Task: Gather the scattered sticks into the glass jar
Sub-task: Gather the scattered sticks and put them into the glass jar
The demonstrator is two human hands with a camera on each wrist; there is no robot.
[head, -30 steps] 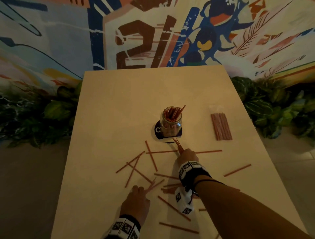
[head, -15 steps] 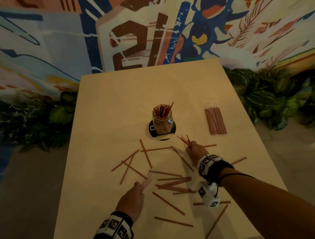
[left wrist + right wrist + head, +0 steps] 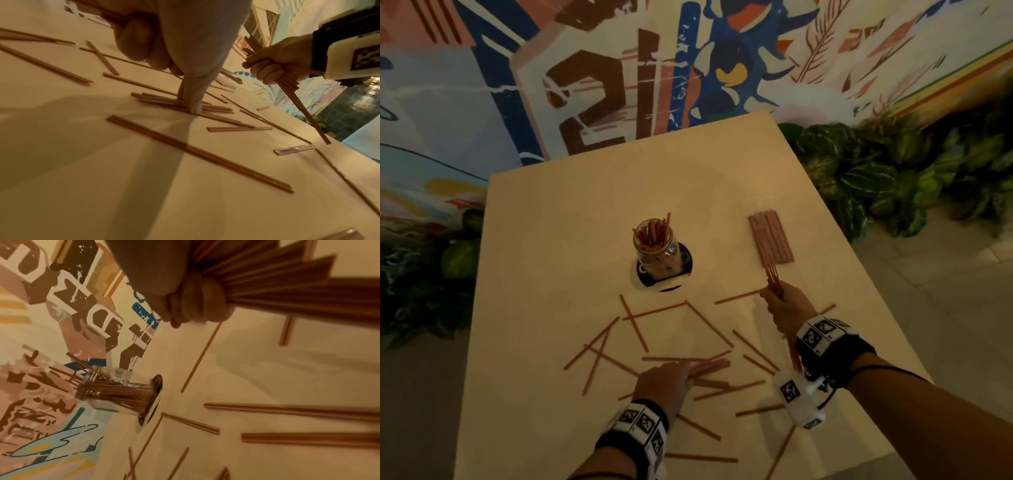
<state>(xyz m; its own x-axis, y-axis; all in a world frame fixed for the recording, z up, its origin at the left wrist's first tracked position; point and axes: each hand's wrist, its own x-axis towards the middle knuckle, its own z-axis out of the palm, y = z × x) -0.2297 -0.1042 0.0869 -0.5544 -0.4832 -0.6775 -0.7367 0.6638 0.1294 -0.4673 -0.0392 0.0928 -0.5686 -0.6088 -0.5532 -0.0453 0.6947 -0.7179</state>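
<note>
The glass jar [image 3: 654, 246] [image 3: 115, 391], holding several brown sticks, stands upright on a dark coaster [image 3: 685, 263] mid-table. My right hand [image 3: 784, 308] [image 3: 185, 296] grips a bundle of sticks [image 3: 774, 282] [image 3: 298, 100] in its fist, right of the jar, just above the end of a loose stick [image 3: 739, 296]. Low on the table, my left hand [image 3: 664, 380] [image 3: 193, 97] pinches a small pile of sticks [image 3: 710, 366] [image 3: 164, 101] that lies flat, its other fingers curled. Several more sticks [image 3: 633, 322] lie scattered in front of the jar.
A clear packet of sticks [image 3: 770, 240] lies right of the jar, just beyond my right hand. The beige table [image 3: 585, 205] is bare behind the jar. Leafy plants [image 3: 876, 178] flank both sides, and a painted wall stands behind.
My right hand has carried its bundle rightward, from in front of the jar to below the packet. My left hand has slid right onto a pile of sticks.
</note>
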